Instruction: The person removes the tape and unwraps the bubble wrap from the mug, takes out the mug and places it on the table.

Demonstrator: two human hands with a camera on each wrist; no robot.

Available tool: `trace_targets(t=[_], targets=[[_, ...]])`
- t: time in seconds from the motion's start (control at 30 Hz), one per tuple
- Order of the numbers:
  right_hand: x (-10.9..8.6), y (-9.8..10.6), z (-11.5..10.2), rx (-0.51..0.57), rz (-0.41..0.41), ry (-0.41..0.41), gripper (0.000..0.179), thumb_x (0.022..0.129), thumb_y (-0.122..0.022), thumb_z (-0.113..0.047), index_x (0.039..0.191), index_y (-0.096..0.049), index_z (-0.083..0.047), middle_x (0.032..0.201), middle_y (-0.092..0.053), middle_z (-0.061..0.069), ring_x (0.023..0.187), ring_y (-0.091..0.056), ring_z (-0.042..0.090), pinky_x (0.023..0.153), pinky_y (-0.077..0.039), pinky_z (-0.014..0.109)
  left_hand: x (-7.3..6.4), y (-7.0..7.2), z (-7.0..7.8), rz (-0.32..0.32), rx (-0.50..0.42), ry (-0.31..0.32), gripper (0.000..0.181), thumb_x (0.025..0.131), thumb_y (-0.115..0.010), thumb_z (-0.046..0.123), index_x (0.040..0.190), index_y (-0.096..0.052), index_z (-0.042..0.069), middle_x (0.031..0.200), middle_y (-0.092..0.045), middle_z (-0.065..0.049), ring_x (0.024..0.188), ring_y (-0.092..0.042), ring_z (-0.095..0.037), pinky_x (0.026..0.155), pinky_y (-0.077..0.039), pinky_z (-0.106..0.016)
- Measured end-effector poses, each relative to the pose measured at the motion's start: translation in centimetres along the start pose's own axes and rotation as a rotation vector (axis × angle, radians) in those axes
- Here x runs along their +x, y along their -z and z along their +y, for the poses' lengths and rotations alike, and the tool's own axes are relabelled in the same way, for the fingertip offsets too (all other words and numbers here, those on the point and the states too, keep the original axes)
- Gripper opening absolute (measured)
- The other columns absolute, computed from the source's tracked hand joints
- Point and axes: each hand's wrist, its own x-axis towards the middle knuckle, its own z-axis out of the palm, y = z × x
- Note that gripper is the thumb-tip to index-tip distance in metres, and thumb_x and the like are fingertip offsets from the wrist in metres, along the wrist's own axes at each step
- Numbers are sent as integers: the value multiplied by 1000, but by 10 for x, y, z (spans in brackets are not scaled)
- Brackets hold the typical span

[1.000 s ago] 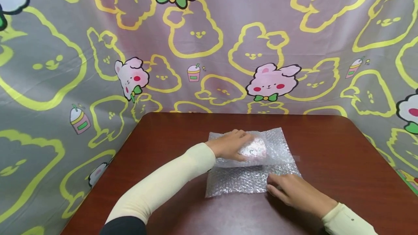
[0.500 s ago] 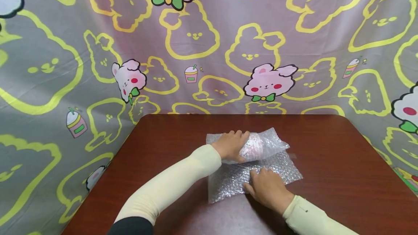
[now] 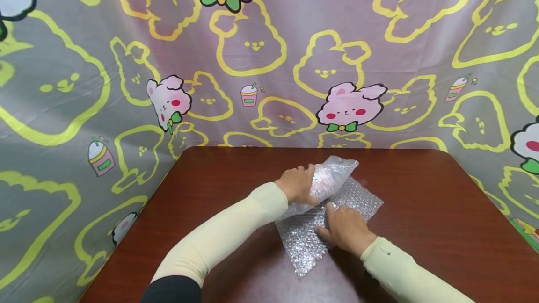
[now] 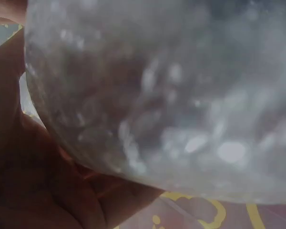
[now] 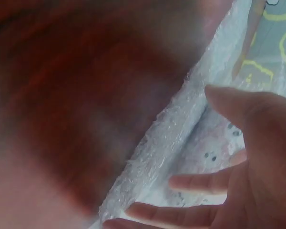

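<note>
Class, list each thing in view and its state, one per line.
Bubble wrap, partly folded over, near part spread out
Pink-and-white item, covered by the wrap
Left hand, curled round the covered item
Right hand, relaxed, over the near part
Printed backdrop, hung

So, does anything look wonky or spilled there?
The bubble wrap looks crooked: it lies slanted on the table, one corner poking toward the person. I see no spill.

Lower left in the head view, a creased cream left sleeve (image 3: 223, 237) meets black cloth (image 3: 173, 290) at the bottom edge; lower right, a pale yellowish right sleeve (image 3: 408, 270) bears a small dark spot (image 3: 388, 253). The left hand (image 3: 296, 185) and right hand (image 3: 346, 229) are bare.
</note>
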Motion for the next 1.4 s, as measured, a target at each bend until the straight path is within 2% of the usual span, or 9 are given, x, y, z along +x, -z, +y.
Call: trace_targets(t=[0.37,0.63,0.73,0.77,0.9,1.0,1.13,1.23,1.4], targets=[[14,6,27,139,-194,50,55,74,-78,-49,97,-64,-1,87,-59,19,81,-60,36,64,-50,53,-5,-1,-7,-22,-112,121,115,73,-65,69,150,-16,-1,116,-62,-16,97,-64,-24,76,-52,-32],[18,11,48,200,-285,97,67,77,-78,-39,126,-58,2,118,-57,26,102,-59,42,81,-49,55,-11,-3,-13,-46,-385,195,125,72,-71,65,154,1,3,92,-68,-12,78,-62,-19,69,-50,-30],[20,12,48,173,-322,65,66,77,-77,-39,126,-58,2,124,-55,26,107,-56,45,83,-47,60,-16,-5,-15,-26,-478,214,127,71,-73,64,154,3,6,84,-66,-10,71,-58,-18,65,-48,-30],[21,11,45,162,-322,58,62,77,-77,-42,118,-61,2,118,-58,24,104,-57,44,81,-47,59,-18,-6,-16,-19,-501,220,128,70,-73,64,154,4,6,82,-65,-9,70,-58,-18,65,-48,-31],[25,6,30,116,-270,58,58,73,-71,-62,75,-63,-4,82,-62,17,77,-60,38,65,-50,51,-25,-14,-21,35,-536,247,129,68,-72,67,154,5,9,95,-66,-13,80,-62,-23,70,-49,-34],[26,3,21,110,-237,23,62,68,-71,-68,60,-53,-10,67,-55,12,65,-55,31,57,-49,45,-30,-23,-27,74,-591,263,129,67,-71,66,154,6,10,111,-64,-16,92,-63,-28,76,-50,-37],[25,4,23,164,-255,-38,59,67,-76,-64,65,-51,-10,71,-51,8,67,-50,23,56,-47,44,-36,-31,-39,120,-706,285,128,66,-73,61,155,6,12,116,-63,-16,93,-63,-30,76,-50,-40],[24,5,28,203,-263,-25,58,67,-77,-63,72,-53,-10,77,-52,6,69,-49,22,57,-47,44,-39,-34,-48,133,-792,321,124,67,-72,59,155,2,13,118,-62,-18,96,-63,-32,77,-50,-41],[21,4,39,228,-262,0,69,65,-78,-64,91,-59,-3,95,-58,12,83,-58,30,68,-50,49,-37,-37,-63,102,-943,403,114,70,-69,56,154,-5,13,126,-56,-25,104,-59,-34,83,-49,-43]])
